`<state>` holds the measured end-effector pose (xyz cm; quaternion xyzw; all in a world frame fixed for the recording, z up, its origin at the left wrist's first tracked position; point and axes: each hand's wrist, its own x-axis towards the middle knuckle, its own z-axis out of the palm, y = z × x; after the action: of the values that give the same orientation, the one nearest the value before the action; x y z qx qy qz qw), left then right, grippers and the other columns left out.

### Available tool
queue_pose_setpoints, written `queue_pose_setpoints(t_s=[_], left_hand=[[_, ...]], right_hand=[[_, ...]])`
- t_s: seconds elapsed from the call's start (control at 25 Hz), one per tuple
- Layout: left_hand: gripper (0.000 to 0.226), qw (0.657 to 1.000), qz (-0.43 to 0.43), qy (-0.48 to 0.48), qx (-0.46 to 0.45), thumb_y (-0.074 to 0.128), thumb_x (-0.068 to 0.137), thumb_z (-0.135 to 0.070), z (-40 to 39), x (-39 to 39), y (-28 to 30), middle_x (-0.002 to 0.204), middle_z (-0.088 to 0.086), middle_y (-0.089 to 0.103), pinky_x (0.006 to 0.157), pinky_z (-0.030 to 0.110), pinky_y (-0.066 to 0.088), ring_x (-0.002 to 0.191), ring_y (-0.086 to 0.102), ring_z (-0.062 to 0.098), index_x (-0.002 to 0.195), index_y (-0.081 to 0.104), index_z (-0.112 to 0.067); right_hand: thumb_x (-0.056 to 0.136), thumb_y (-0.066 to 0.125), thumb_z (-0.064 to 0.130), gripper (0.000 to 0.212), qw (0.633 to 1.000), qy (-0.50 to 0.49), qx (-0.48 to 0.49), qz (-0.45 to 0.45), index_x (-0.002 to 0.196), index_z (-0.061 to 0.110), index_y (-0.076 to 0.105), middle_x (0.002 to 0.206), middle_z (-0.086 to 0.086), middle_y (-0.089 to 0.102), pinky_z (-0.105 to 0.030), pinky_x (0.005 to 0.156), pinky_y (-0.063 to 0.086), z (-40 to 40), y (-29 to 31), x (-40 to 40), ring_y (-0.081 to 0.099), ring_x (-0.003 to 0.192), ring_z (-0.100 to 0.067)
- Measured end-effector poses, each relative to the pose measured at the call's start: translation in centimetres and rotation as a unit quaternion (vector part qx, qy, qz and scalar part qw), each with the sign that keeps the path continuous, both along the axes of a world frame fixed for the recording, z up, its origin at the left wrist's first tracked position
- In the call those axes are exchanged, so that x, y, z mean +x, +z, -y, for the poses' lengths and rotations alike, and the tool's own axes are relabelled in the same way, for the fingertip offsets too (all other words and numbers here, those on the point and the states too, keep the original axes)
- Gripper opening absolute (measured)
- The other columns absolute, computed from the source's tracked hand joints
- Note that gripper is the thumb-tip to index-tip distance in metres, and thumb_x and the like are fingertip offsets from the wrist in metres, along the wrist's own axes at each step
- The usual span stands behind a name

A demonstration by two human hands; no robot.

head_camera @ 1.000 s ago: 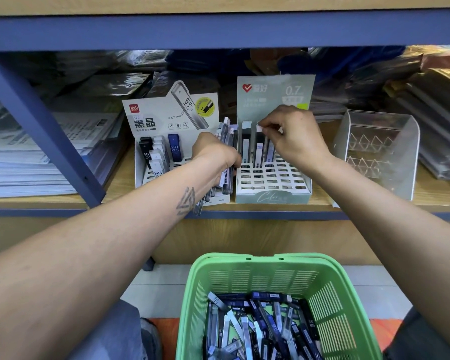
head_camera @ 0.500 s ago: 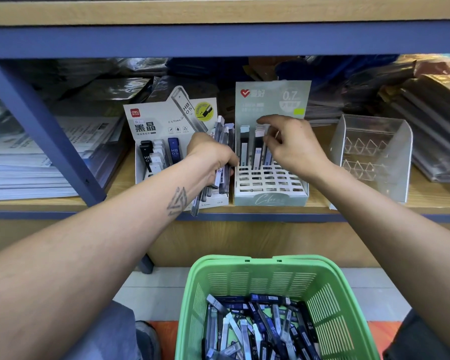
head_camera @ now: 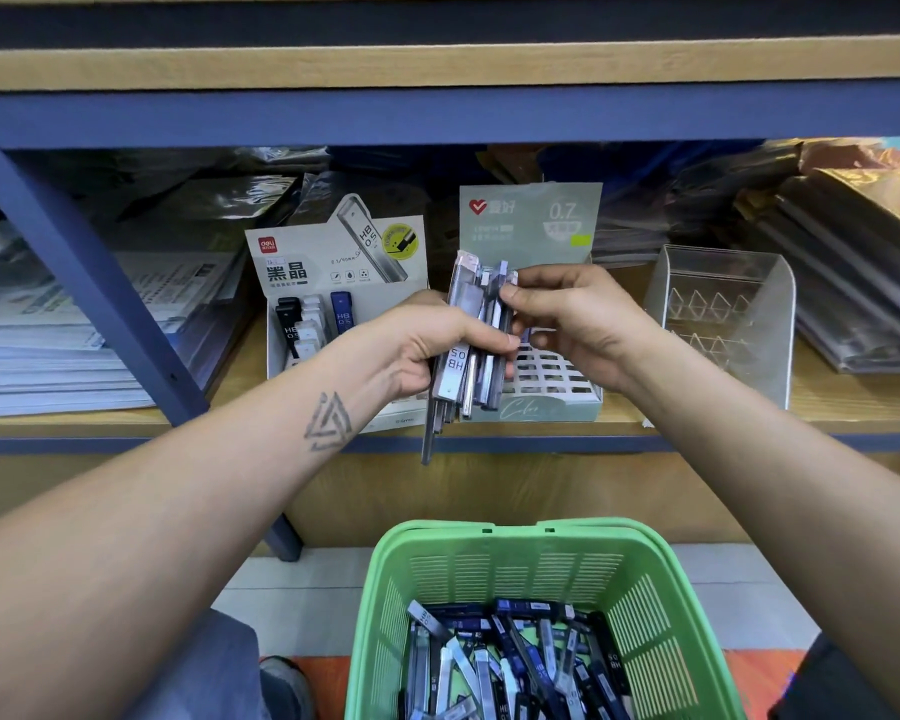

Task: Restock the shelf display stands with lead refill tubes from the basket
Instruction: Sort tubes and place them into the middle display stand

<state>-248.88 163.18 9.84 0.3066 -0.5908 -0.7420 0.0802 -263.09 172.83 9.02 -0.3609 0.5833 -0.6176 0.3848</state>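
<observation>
Lead refill tubes (head_camera: 471, 337) are sitting bunched in the gripping left hand (head_camera: 427, 350) while the right hand (head_camera: 567, 319) is pinching one's top.

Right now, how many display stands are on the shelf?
3: the white HB 0.5 stand at left, the green 0.7 stand in the middle behind the hands, the clear stand at right.

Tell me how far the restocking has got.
Done: the left stand holds a few HB tubes. In hand: the left hand grips a bundle of tubes; the right hand pinches one at its top. Left: the 0.7 stand shows open slots, the clear stand looks empty, and the green basket is well filled.
</observation>
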Motion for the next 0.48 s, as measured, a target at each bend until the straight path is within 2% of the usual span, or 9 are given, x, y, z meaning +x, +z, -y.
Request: queue_pose_setpoints(t_s=[0.08,0.2,0.28,0.36,0.48], left_hand=[[0.019,1.0,0.005,-0.002,0.012,0.067,0.084,0.009,-0.2,-0.3,-0.1,0.088,0.018,0.073,0.076,0.046,0.062,0.076,0.072,0.029,0.102,0.068,0.002],[0.038,0.999,0.028,0.021,0.004,0.072,0.08,0.006,0.1,-0.6,-0.6,0.107,0.022,0.073,0.089,0.054,0.057,0.096,0.072,0.035,0.118,0.067,0.003],[0.048,0.998,0.038,0.04,-0.01,0.076,0.076,0.005,0.4,-0.6,-0.7,0.109,0.023,0.072,0.085,0.053,0.058,0.098,0.072,0.035,0.122,0.065,0.003],[0.049,0.997,0.04,0.056,-0.018,0.078,0.075,0.005,0.8,-0.7,-0.7,0.108,0.022,0.073,0.081,0.051,0.06,0.095,0.073,0.035,0.122,0.065,0.004],[0.044,0.998,0.043,0.044,-0.019,0.077,0.077,0.003,0.9,-0.7,-0.6,0.11,0.021,0.073,0.088,0.051,0.058,0.098,0.072,0.033,0.12,0.067,0.002]], right_hand=[[0.088,0.07,-0.001,0.012,1.0,-0.004,0.003,0.027,0.099,0.002,0.074,0.081,-0.011,0.07,-0.021,0.049,0.044,-0.3,0.0,-0.5,0.058,0.061,-0.016],[0.087,0.069,-0.007,0.016,0.999,-0.022,0.011,0.02,0.1,0.001,0.073,0.088,-0.018,0.071,-0.021,0.052,0.049,-0.8,0.2,-1.1,0.059,0.06,-0.016],[0.085,0.07,-0.007,0.02,0.999,-0.04,0.009,-0.028,0.1,0.005,0.072,0.089,-0.02,0.071,-0.023,0.054,0.049,-0.9,0.4,-1.4,0.061,0.06,-0.017],[0.085,0.071,-0.005,0.019,0.995,-0.058,-0.004,-0.077,0.099,0.008,0.072,0.078,-0.013,0.072,-0.025,0.056,0.049,-0.8,0.4,-1.5,0.062,0.058,-0.017],[0.089,0.07,-0.003,0.013,0.995,-0.054,-0.029,-0.084,0.099,0.005,0.072,0.068,-0.007,0.07,-0.024,0.056,0.052,-0.7,0.3,-1.7,0.061,0.058,-0.016]])
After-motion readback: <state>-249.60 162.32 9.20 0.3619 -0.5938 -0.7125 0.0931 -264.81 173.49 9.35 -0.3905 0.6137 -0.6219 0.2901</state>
